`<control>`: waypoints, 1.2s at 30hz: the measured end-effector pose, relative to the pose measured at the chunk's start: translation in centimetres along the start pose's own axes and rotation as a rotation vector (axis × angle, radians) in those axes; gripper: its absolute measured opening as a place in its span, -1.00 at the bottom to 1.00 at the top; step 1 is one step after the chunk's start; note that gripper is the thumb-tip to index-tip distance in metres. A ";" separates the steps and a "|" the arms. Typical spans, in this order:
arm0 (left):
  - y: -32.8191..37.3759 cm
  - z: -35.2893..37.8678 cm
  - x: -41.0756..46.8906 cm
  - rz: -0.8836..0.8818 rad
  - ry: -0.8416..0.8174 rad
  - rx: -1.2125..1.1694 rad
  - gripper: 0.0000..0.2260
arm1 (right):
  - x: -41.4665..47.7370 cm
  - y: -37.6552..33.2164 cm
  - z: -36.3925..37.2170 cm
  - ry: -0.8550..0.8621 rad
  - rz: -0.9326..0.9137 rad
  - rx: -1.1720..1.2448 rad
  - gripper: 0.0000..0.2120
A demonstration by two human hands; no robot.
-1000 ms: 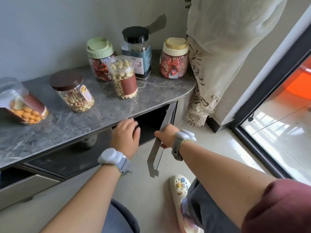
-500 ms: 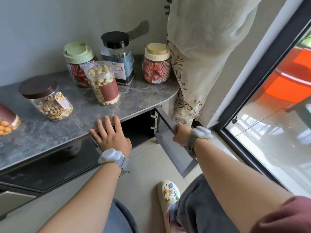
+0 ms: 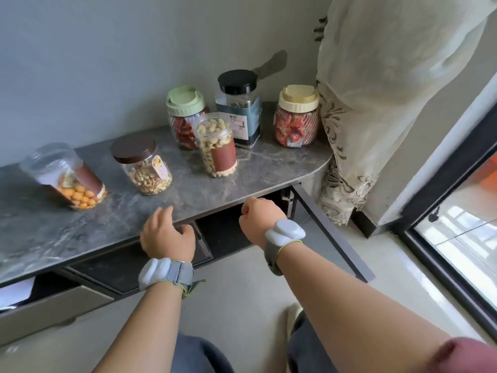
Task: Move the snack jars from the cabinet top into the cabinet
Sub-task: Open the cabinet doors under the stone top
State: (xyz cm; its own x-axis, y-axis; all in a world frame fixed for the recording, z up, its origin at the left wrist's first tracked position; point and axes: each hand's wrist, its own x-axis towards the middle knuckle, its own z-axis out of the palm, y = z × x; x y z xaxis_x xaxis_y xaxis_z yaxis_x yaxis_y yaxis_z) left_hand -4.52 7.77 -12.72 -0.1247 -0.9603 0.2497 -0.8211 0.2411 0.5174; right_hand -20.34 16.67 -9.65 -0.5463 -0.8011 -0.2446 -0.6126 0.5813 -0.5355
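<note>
Left hand loosely open, holding nothing, fingers curled at the front edge of the grey marble desk. Right hand closed in a loose fist, empty, just under that edge before the dark cabinet opening. Cabinet door swung wide to the right. Six snack jars upright on the desk top, all outside the cabinet. Cream curtain hanging beside the rightmost jar.

Left hand loosely curled, right hand fisted (empty)
</note>
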 end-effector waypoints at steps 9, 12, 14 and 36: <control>-7.5 -2.6 0.7 0.066 -0.196 0.222 -0.43 | 4.1 -3.7 8.4 -0.325 0.060 0.121 -0.52; -8.9 -2.5 0.9 0.110 -0.192 0.141 -0.41 | 5.3 -4.7 10.7 -0.355 0.088 0.265 -0.26; -9.4 -2.4 1.1 0.133 -0.169 0.060 -0.43 | 5.6 -5.3 11.7 -0.389 0.053 0.364 -0.21; -8.3 -4.2 1.0 -1.181 -0.525 -0.996 -0.77 | -2.9 -4.6 8.9 -0.472 -0.377 -0.378 -0.68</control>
State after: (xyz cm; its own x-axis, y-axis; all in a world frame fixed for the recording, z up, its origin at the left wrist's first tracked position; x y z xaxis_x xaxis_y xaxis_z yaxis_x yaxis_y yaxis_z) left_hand 4.56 5.37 -13.32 -0.0598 -0.5560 -0.8290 0.0451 -0.8312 0.5542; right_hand -10.88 15.10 -13.65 -0.0055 -0.8840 -0.4675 -0.9140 0.1941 -0.3563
